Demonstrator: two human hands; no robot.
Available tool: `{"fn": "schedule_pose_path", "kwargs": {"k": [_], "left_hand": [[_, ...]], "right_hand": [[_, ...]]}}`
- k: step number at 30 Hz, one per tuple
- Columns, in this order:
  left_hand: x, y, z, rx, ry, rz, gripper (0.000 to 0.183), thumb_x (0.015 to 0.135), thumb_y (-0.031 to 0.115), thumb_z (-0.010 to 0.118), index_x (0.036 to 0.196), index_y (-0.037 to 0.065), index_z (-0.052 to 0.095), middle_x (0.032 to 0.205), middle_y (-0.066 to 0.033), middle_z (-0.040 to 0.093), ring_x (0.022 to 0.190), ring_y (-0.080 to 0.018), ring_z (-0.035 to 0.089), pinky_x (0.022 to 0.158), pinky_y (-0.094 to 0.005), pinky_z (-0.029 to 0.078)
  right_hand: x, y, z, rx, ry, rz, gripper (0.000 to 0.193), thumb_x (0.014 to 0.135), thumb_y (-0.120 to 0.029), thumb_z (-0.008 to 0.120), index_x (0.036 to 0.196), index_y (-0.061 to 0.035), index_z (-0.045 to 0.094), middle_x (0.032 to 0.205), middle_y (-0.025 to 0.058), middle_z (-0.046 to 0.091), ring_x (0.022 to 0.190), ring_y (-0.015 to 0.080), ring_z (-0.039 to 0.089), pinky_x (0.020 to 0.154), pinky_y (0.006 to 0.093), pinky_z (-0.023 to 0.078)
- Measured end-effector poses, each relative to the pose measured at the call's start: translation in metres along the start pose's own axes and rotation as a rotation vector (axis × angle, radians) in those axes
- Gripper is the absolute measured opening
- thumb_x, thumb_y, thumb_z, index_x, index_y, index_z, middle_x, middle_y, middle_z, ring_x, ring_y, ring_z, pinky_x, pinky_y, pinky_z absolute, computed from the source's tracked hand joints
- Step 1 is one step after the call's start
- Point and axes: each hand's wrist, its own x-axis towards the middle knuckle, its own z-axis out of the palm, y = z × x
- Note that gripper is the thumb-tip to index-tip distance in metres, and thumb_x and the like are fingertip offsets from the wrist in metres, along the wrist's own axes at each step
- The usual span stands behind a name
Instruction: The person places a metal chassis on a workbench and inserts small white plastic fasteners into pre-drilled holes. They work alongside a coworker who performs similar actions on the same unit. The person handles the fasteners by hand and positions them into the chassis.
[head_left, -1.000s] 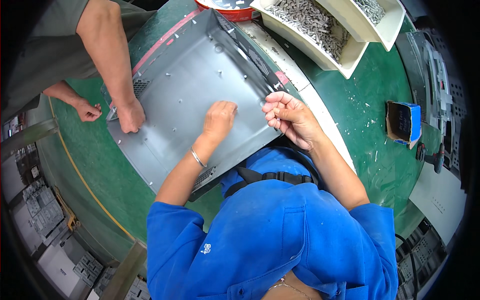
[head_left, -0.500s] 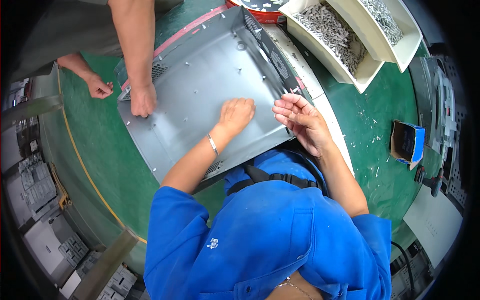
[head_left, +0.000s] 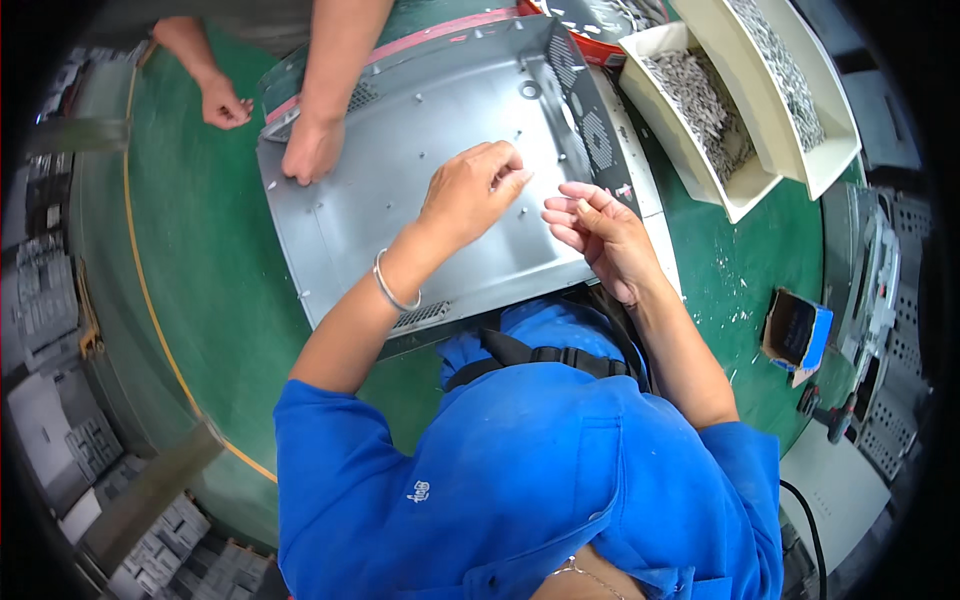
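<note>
A shallow grey sheet-metal housing (head_left: 400, 210) lies in front of me, with small pale plugs standing up from its floor. Over its right half hovers my left hand (head_left: 470, 200), thumb and fingertips pinched together; whatever they hold is too small to name. Just right of it, at the housing's near right corner, my right hand (head_left: 610, 240) is turned palm up. Its fingers are curled with the thumb against them, and something tiny and whitish seems to be at the fingertips. The two hands are close but apart.
A co-worker's hand (head_left: 313, 150) presses on the housing's left side; their other hand (head_left: 225, 103) hangs further left. Two cream bins (head_left: 735, 200) of small pale plugs and a red-rimmed container (head_left: 600, 50) stand at the far right. A blue box (head_left: 815, 335) and a power drill (head_left: 840, 415) lie right.
My left hand has lifted from the housing's floor toward my right hand and closed its pinch. The right hand has stayed nearly in place. The co-worker's near hand has shifted on the housing's left side.
</note>
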Motion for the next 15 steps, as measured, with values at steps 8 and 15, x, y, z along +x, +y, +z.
{"fn": "schedule_pose_path", "kwargs": {"k": [8,15], "left_hand": [[-0.07,-0.011,-0.016,0.09,0.244,0.163,0.014,0.066,0.005,0.058,0.08,0.003,0.058,0.087,-0.009,0.053,0.082,-0.0254,0.05,0.071,-0.0333,0.042],[-0.115,-0.032,-0.038,-0.133,0.4,-0.099,0.012,0.071,0.004,0.057,0.082,0.003,0.061,0.09,-0.0095,0.054,0.078,-0.0203,0.053,0.068,-0.0288,0.043]], "right_hand": [[0.032,0.026,0.056,0.083,-0.258,0.252,0.036,0.081,0.004,0.036,0.117,0.0048,0.032,0.099,0.0154,0.051,0.087,0.0184,0.056,0.075,0.0258,0.049],[0.047,0.053,0.097,-0.064,-0.331,0.377,0.028,0.085,-0.004,0.04,0.111,0.0055,0.039,0.091,0.0133,0.056,0.079,0.0177,0.058,0.073,0.0257,0.05]]}}
